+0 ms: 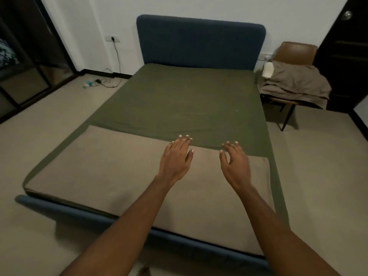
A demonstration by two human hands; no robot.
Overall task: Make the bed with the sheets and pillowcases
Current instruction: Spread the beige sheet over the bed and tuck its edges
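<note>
Left hand (pixel 176 158): fingers straight, holding nothing, tips over green sheet (pixel 179 100) edge.
Right hand (pixel 235 162): loosely spread, empty, just beside.
Green sheet: over mattress (pixel 111 170) from headboard (pixel 199 40); foot end bare.
Chair (pixel 294 50): beside bed, heaped with brown bedding (pixel 294 82).

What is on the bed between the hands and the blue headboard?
Only the green sheet, spread flat up to the headboard; nothing lies on it, as the head view shows.
</note>
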